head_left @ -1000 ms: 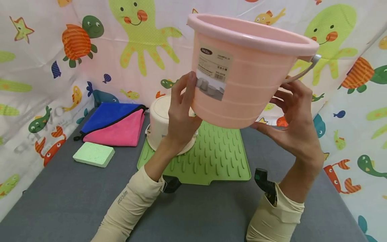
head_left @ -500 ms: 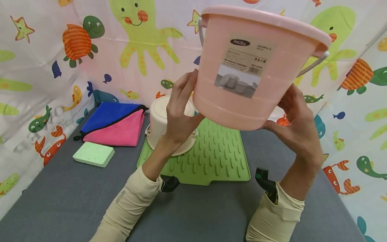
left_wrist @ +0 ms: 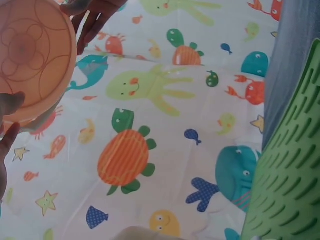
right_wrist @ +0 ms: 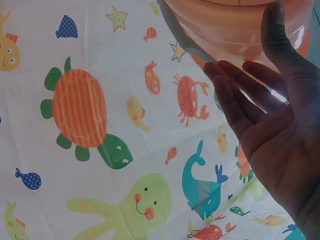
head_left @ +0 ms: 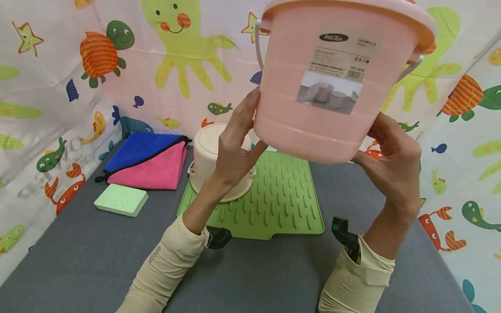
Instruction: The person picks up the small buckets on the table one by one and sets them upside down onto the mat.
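Observation:
Both hands hold a pink plastic bucket (head_left: 289, 113) up in the air, slightly tilted, with a printed paper label (head_left: 336, 69) facing the head camera. The left hand (head_left: 236, 152) grips its lower left side, thumb towards the base. Low on the opposite side, the right hand (head_left: 395, 161) grips the bucket; some of its fingers are hidden behind the wall. In the left wrist view the round underside (left_wrist: 30, 30) shows. In the right wrist view, the right hand (right_wrist: 280, 130) has its thumb at the base and fingers along the wall. The grey handle (head_left: 258, 45) hangs down at the sides.
A cream bucket (head_left: 203, 143) stands upside down on a green ridged mat (head_left: 285, 195). To the left lie a folded blue and pink cloth (head_left: 152, 167) and a pale green sponge (head_left: 121, 200) on the grey table (head_left: 254, 278). A patterned curtain (head_left: 58, 26) surrounds the table.
The pink bucket has moved up and to the right. It has turned so that its label faces the head camera more squarely. The hands still hold it; the right one has shifted slightly right.

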`<state>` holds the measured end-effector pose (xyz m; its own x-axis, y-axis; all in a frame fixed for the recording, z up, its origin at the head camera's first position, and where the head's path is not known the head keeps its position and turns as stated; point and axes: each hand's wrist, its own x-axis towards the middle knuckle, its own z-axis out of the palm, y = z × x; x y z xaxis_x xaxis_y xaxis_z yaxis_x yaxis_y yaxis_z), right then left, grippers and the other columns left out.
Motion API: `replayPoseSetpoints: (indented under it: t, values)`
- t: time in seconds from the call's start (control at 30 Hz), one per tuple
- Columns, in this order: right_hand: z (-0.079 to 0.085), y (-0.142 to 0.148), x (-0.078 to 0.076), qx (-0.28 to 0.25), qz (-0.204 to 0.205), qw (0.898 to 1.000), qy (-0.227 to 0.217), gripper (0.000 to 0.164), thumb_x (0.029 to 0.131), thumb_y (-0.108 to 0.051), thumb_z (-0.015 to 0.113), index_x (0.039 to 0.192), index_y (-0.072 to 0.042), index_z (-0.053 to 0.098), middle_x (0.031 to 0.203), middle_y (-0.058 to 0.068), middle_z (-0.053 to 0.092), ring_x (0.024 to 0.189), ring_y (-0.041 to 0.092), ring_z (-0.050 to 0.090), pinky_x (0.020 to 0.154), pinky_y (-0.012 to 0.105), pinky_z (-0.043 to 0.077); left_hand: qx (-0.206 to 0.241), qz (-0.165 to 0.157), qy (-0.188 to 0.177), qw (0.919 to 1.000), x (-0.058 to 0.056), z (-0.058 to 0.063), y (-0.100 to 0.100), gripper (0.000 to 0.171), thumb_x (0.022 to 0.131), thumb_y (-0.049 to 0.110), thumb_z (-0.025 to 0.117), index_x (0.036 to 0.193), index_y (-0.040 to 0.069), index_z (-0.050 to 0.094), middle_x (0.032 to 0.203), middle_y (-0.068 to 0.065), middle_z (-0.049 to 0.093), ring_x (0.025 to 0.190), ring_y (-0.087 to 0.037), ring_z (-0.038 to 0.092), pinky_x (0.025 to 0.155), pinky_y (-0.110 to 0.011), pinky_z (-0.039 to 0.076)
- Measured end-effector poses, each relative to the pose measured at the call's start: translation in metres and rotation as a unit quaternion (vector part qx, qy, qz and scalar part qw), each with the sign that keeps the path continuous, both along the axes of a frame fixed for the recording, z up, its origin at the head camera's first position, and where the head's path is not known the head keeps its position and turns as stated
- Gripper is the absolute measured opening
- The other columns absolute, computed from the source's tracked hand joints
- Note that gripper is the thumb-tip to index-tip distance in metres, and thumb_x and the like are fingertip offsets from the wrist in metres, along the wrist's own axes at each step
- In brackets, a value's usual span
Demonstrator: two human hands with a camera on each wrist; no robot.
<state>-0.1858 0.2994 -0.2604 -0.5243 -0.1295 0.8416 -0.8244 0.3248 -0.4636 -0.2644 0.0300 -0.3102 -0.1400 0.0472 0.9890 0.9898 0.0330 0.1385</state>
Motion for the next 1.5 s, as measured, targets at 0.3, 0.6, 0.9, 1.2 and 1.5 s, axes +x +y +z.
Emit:
replayPoseSetpoints:
  t: [0.3,0.6,0.9,1.2,1.5]
  values:
    - [0.004,-0.011,0.006,-0.058,0.050,0.997,0.020,0.074,0.075,-0.015,0.095,0.128,0.023,0.060,0.124,0.010,0.074,0.111,0.019,0.072,0.105,0.023,0.055,-0.036,0.046,0.012,0.9982,-0.001,0.003,-0.003,0.098,0.096,0.006,0.074,0.165,0.043,0.016,0.150,-0.038,0.044,0.141,-0.040,0.054,0.110,-0.037,0.054]
    - [0.007,-0.012,0.010,-0.085,0.068,0.994,0.034,0.077,0.070,-0.013,0.098,0.127,0.024,0.060,0.128,0.016,0.072,0.117,0.023,0.070,0.107,0.025,0.055,-0.067,0.063,0.009,0.9957,0.000,0.003,-0.007,0.088,0.101,0.005,0.065,0.167,0.039,0.017,0.152,-0.033,0.044,0.145,-0.036,0.051,0.098,-0.031,0.058]
    - [0.007,-0.012,0.009,-0.088,0.069,0.993,0.039,0.077,0.069,-0.013,0.099,0.126,0.023,0.061,0.132,0.020,0.069,0.121,0.026,0.068,0.109,0.026,0.054,-0.071,0.083,0.006,0.9940,0.003,0.005,-0.008,0.094,0.101,0.005,0.066,0.165,0.045,0.010,0.149,-0.033,0.045,0.139,-0.037,0.054,0.094,-0.034,0.059]
    - [0.006,-0.017,0.011,-0.117,0.076,0.989,0.049,0.081,0.064,-0.016,0.101,0.123,0.024,0.062,0.129,0.020,0.070,0.123,0.028,0.067,0.107,0.027,0.055,-0.069,0.088,0.013,0.9937,0.004,0.003,-0.009,0.096,0.100,0.005,0.067,0.166,0.044,0.010,0.150,-0.033,0.047,0.140,-0.039,0.054,0.101,-0.034,0.058]
    - [0.007,-0.022,0.009,-0.155,0.083,0.983,0.058,0.080,0.062,-0.015,0.102,0.120,0.023,0.063,0.129,0.023,0.069,0.125,0.032,0.064,0.106,0.028,0.056,-0.053,0.105,0.021,0.9929,0.003,0.003,-0.009,0.078,0.098,0.009,0.072,0.165,0.008,0.031,0.151,-0.033,0.048,0.145,-0.038,0.050,0.113,-0.036,0.052]
